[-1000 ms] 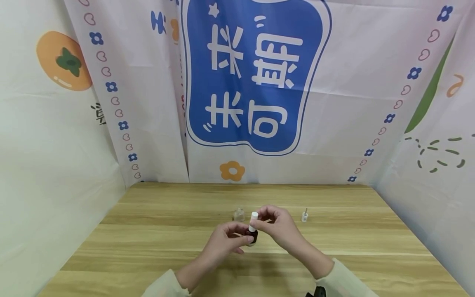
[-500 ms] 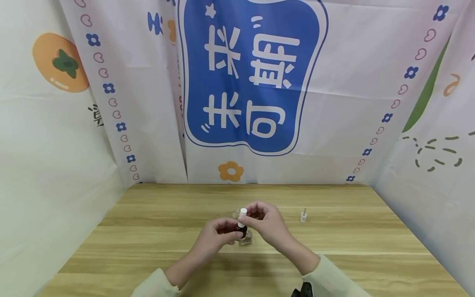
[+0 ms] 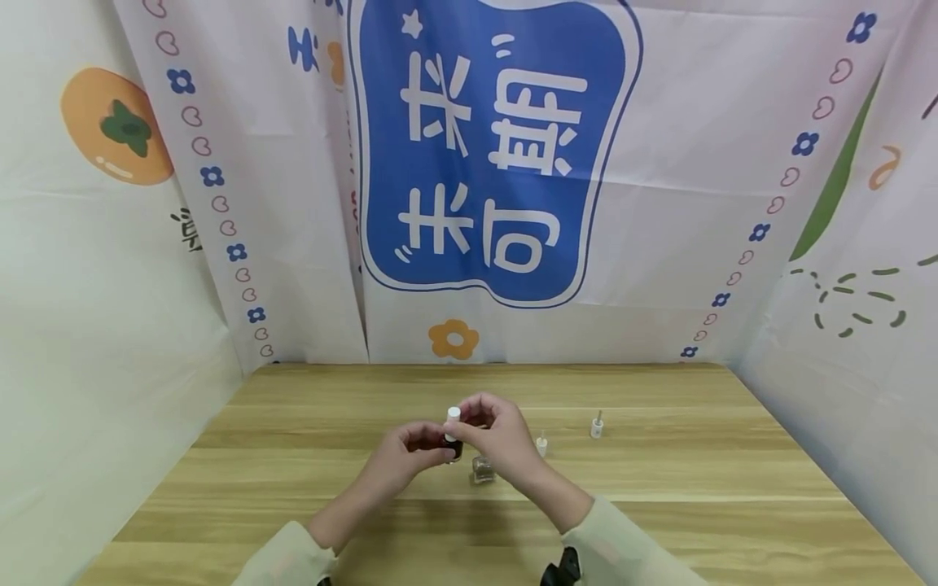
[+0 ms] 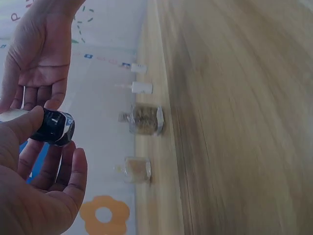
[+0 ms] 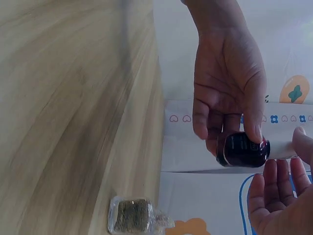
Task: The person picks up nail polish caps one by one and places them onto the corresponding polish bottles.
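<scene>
A dark nail polish bottle (image 3: 457, 450) with a white cap (image 3: 453, 414) is held above the table, slightly tilted. My left hand (image 3: 399, 457) grips its dark glass body between thumb and fingers. My right hand (image 3: 500, 433) pinches the white cap, which sits on the bottle's neck. In the left wrist view, two clear glass bottles without caps, a nearer one (image 4: 145, 119) and a farther one (image 4: 138, 169), stand on the table. The farther one is hidden behind my hands in the head view.
Two white brush caps, one (image 3: 541, 445) just beyond my right wrist and another (image 3: 597, 426) farther right, stand with their brushes up on the wooden table (image 3: 659, 488). Printed cloth (image 3: 659, 268) hangs along the back and both sides.
Both hands have moved left together with the nail polish bottle. One clear bottle and a second white brush cap have come into sight, while the farther clear bottle is now covered.
</scene>
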Available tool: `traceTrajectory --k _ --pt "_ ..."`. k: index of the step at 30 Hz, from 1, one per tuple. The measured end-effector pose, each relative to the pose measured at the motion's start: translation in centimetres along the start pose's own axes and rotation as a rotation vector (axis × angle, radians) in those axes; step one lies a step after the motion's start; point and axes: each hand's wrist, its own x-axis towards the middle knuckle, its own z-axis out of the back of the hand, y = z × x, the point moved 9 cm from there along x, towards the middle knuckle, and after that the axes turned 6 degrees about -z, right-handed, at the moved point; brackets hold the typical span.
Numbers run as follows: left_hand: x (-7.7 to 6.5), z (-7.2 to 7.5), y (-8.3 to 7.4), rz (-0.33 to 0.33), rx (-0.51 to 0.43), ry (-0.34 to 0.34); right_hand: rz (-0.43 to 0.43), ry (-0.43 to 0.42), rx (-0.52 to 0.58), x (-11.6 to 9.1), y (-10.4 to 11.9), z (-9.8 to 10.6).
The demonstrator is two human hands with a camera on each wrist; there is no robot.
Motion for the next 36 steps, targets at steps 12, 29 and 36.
traceTrajectory --k 12,29,36 --pt "0.9 2.7 1.3 -0.076 0.019 0.048 -0.086 -0.055 0.063 1.9 -1.7 -2.8" --pt "2.0 5.5 4.2 -0.014 0.096 0.042 -0.137 -0.17 0.093 4.4 -4.5 -5.1" --pt "2.3 5.9 5.2 0.008 0.116 0.053 -0.186 -0.211 0.068 4.8 -6.1 -5.6"
